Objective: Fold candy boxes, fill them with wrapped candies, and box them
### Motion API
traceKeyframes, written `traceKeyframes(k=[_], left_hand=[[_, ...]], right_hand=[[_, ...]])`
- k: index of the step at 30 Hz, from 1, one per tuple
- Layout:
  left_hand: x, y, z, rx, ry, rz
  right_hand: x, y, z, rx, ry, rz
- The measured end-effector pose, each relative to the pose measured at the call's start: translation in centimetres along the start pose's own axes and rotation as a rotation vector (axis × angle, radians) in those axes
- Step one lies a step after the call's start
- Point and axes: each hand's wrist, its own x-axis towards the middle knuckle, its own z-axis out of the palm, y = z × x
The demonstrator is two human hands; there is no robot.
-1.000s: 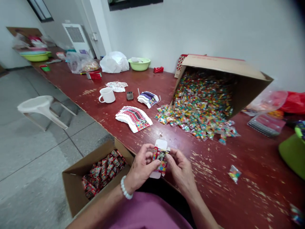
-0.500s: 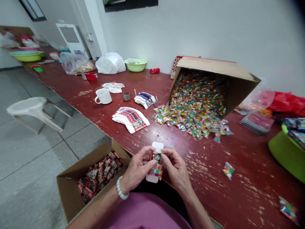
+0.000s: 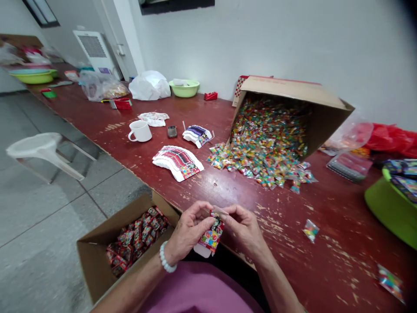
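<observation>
In the head view, the small printed carton (image 3: pixel 212 237) is between the two hands, tilted, over the near edge of the red table (image 3: pixel 276 243); the left hand (image 3: pixel 190 230) grips its upper part, thumb pressed on the printed face and fingers curled behind; the right hand (image 3: pixel 244 227) pinches the upper flap (image 3: pixel 220 210) between thumb and forefinger, while its other fingers are too hidden to tell; the lower flap (image 3: pixel 202 251) sticks out, open; from the carton, at nine o'clock, sits a cardboard box (image 3: pixel 94 256) of printed packs (image 3: pixel 140 237); at eleven, a fanned stack of flat cartons (image 3: pixel 177 161); at one, candy packets (image 3: pixel 260 152) spill from a tipped box (image 3: pixel 299 90); at three, a single packet (image 3: pixel 311 230) lies apart.
</observation>
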Motion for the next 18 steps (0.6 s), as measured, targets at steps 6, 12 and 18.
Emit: traceKeyframes(k=[6, 12, 18], left_hand=[[0.4, -0.7, 0.4, -0.289, -0.213, -0.353], [0.7, -1.8, 0.5, -0.320, -0.165, -0.432], [0.6, -1.2, 0.9, -0.060, -0.111, -0.327]], right_hand=[[-0.2, -0.5, 0.2, -0.173, 0.056, -0.122], [-0.4, -1.6, 0.0, -0.436, -0.051, -0.253], [-0.1, -1.9, 0.2, -0.331, -0.013, -0.112]])
